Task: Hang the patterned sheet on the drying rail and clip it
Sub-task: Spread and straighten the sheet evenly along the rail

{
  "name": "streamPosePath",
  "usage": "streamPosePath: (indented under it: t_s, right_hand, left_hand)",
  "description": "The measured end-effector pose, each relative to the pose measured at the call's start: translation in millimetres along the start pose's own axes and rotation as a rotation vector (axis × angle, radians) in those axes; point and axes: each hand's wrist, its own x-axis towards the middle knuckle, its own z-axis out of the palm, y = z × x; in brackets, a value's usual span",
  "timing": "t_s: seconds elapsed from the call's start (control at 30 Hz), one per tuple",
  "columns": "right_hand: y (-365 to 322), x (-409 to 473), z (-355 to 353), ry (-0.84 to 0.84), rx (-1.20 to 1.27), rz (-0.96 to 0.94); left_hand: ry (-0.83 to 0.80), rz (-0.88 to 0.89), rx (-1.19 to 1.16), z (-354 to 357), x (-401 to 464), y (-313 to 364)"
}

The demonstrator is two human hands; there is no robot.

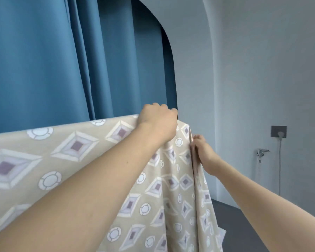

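Note:
The patterned sheet (pixel 76 146), beige with purple diamonds and white circles, is draped over a rail that stays hidden under its top fold. It hangs down toward the floor. My left hand (pixel 158 122) is closed over the top fold near the sheet's right end. My right hand (pixel 202 151) pinches the sheet's right side edge just below that corner. No clip is visible.
Blue curtains (pixel 80 60) hang directly behind the sheet. A pale wall (pixel 253 79) stands to the right with a grey socket and plug (pixel 279 131), a cable running down, and a metal tap (pixel 261 153). Dark grey floor (pixel 231 220) shows at the lower right.

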Motion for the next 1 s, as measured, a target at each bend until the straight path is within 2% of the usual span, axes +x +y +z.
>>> streamPosePath:
  t_s: [0.1,0.2,0.27,0.3,0.37,0.47,0.5,0.57,0.6,0.67,0.7,0.73,0.8,0.87,0.93,0.97,1.0]
  right_hand:
    - [26,-14,-22,-0.117,-0.267,0.019]
    - [48,-15,-34,-0.308,-0.823,0.122]
    - [53,-12,-40,-0.291,-1.055,0.195]
    - [51,-9,-44,-0.250,-1.087,0.230]
    - [46,4,-56,-0.094,-0.949,0.242]
    - [39,31,-67,0.233,-0.475,0.159]
    - [38,37,-66,0.283,-0.374,0.119]
    - [41,42,-58,0.163,-0.439,0.060]
    - [49,45,-56,-0.008,-0.604,0.078]
    - [73,44,-57,-0.382,-0.997,0.284]
    - [86,42,-61,-0.513,-1.106,0.441]
    - [99,39,-66,-0.574,-1.139,0.563]
    - [112,34,-76,-0.499,-1.163,0.579]
    - [115,37,-85,-0.274,-1.137,0.430]
    - [117,51,-96,0.028,-0.863,0.274]
    - [115,57,-102,0.142,-0.632,0.230]
    - [113,60,-108,0.186,-0.437,0.202]
  left_hand:
    - [0.037,0.006,0.068,11,3,23]
    - [0.063,0.012,0.032,15,11,42]
    - [0.046,0.016,-0.006,15,15,52]
    - [0.035,0.008,-0.023,15,16,55]
    - [0.027,-0.045,-0.066,13,21,58]
    - [0.112,-0.194,-0.165,9,34,53]
    - [0.148,-0.230,-0.174,10,39,51]
    - [0.146,-0.252,-0.140,14,45,50]
    - [0.083,-0.229,-0.111,15,46,52]
    - [-0.082,-0.158,-0.046,21,48,62]
    - [-0.152,-0.138,-0.026,23,48,68]
    - [-0.200,-0.128,-0.014,23,48,72]
    - [-0.213,-0.116,0.012,23,47,76]
    - [-0.138,-0.140,-0.057,22,47,74]
    - [0.013,-0.213,-0.217,21,48,70]
    - [0.110,-0.261,-0.298,20,50,68]
    - [0.208,-0.310,-0.366,19,50,67]
